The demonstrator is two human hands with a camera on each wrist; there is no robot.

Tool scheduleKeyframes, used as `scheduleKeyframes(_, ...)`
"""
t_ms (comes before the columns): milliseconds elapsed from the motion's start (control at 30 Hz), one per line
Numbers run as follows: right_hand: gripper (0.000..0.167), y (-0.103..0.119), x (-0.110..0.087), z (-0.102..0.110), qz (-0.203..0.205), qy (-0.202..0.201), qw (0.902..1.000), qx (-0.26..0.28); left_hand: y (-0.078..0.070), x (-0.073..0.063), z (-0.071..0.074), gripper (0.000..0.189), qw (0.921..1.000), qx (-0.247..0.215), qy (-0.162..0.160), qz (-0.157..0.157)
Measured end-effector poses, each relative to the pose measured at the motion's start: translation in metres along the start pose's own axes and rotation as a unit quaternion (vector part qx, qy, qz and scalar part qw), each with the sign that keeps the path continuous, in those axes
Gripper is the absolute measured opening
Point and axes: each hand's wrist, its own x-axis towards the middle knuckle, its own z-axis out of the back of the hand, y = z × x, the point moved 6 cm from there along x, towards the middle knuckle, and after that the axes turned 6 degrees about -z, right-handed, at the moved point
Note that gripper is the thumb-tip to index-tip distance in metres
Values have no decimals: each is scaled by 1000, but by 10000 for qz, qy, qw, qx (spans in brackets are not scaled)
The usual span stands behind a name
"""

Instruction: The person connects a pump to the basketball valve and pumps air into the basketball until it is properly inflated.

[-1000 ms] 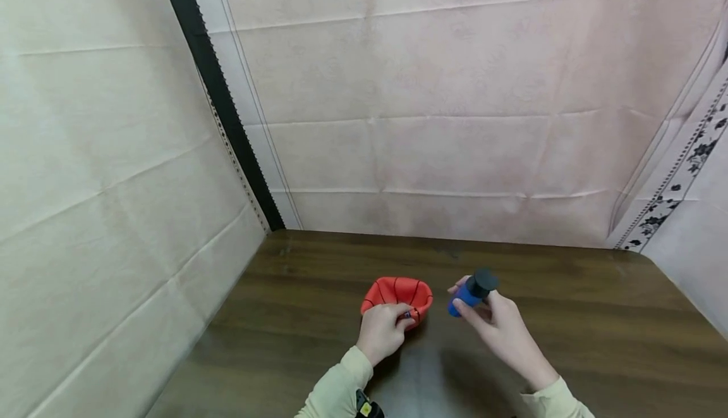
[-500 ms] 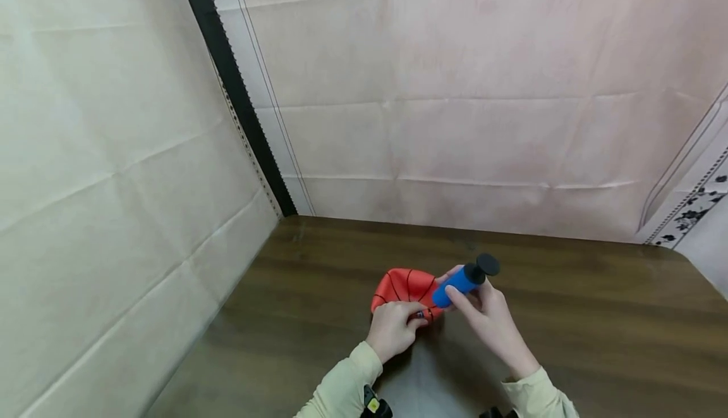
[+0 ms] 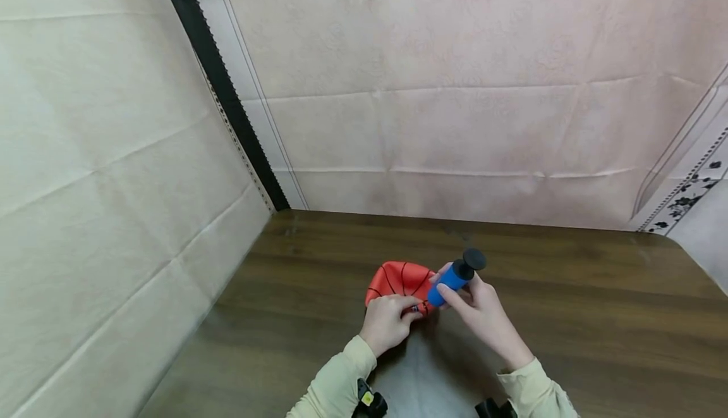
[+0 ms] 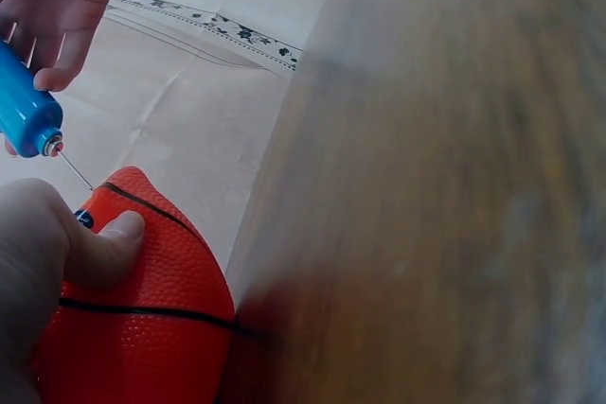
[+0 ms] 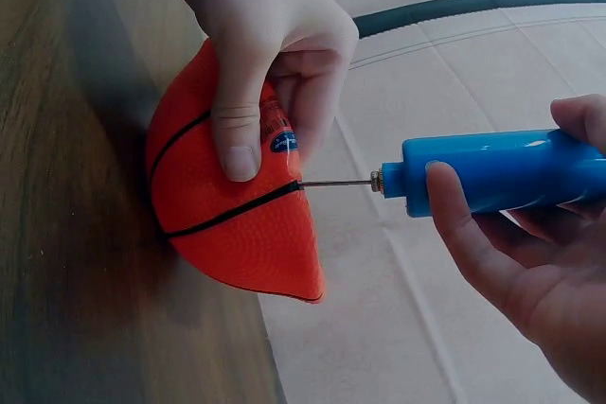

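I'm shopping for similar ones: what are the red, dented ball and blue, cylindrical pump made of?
The red, dented ball looks like satin rubber or vinyl, by its pebbled grain; the blue, cylindrical pump, probably glossy plastic, from its highlights.

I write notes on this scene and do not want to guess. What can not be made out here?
Needle depth: right wrist view; the ball would hide any part inside it.
Label wording: right wrist view, too small.
Left hand: right wrist view, the ball hides the fingertips behind it.
Pump: its far end is cut off by the right edge in right wrist view, small in head view.
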Motion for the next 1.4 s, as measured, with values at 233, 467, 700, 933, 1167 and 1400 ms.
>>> scheduleKeyframes(233,26,-6,0,1,-77,-143,9997,-166,-2,1,-3,16,9999,39,149,-27)
scheduleKeyframes(467,27,-6,2,-4,-219,-119,9995,-216,-2,1,-2,10,9993,186,-15,-330)
scheduleKeyframes(700,29,-4,0,-9,-257,-248,9986,-385,-2,1,-3,18,9993,75,-46,-370)
scheduleKeyframes(933,25,-9,0,-3,-440,-356,9969,-550,-8,3,-9,27,9988,93,344,-329)
scheduleKeyframes(1167,28,-12,-2,-5,-476,-226,9983,-238,-9,2,-7,19,9991,280,-53,-301)
scheduleKeyframes(1400,26,-16,-1,-9,-255,-409,9984,-311,-7,1,-7,18,9993,74,-215,-297)
